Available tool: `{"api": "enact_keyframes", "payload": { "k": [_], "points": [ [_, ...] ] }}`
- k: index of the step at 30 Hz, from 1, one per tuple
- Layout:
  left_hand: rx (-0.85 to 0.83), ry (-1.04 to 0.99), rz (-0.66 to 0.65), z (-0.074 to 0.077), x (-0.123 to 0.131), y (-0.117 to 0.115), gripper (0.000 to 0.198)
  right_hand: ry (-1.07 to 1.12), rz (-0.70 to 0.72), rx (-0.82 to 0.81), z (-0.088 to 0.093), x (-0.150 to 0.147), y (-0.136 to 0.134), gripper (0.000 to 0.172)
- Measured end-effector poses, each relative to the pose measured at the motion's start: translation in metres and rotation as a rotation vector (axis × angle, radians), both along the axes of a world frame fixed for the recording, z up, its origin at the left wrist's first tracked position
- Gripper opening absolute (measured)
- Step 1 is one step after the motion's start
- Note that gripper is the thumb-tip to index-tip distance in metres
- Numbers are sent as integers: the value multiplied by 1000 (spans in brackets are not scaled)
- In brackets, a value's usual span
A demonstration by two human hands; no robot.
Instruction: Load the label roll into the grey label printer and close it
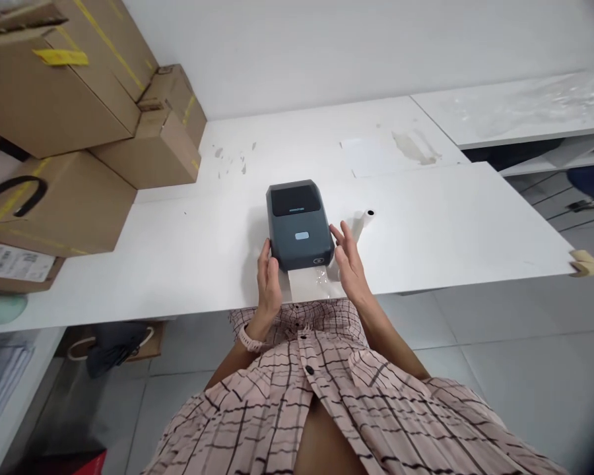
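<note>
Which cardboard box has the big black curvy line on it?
The wide box under the stack at the left; the other boxes show only yellow tape or a white label.

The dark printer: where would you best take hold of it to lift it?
Probably by its two flat side walls, one hand from the left, one from the right. The printer is a squat box with rounded top edges, and a paper strip comes out at the front, so leave that free.

I see a plain white wall (327,46) behind the white table (450,224), stacked cardboard boxes (54,86) at left, a white shelf unit (525,112) at right, and pale grey floor tiles (499,356).
</note>
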State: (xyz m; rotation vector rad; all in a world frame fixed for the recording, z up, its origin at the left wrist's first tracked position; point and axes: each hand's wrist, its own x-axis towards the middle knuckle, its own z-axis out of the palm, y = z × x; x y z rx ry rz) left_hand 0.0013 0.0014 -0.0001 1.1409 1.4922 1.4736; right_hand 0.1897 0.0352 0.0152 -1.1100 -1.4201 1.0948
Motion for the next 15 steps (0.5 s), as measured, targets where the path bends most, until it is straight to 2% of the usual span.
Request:
{"api": "enact_keyframes", "payload": {
  "k": [3, 9, 12, 15],
  "points": [
    [60, 65, 13, -9, -2, 3, 73, 43, 28, -34, -7, -4, -4, 73],
    [123, 105, 30, -18, 1, 4, 72, 104, 25, -32, -6, -3, -2, 68],
    [187, 103, 37, -9, -1, 9, 66, 116, 24, 5, 0, 0, 5, 68],
    [319, 79, 40, 16, -8, 30, 62, 71, 29, 112, 19, 1, 27, 71]
  ]
}}
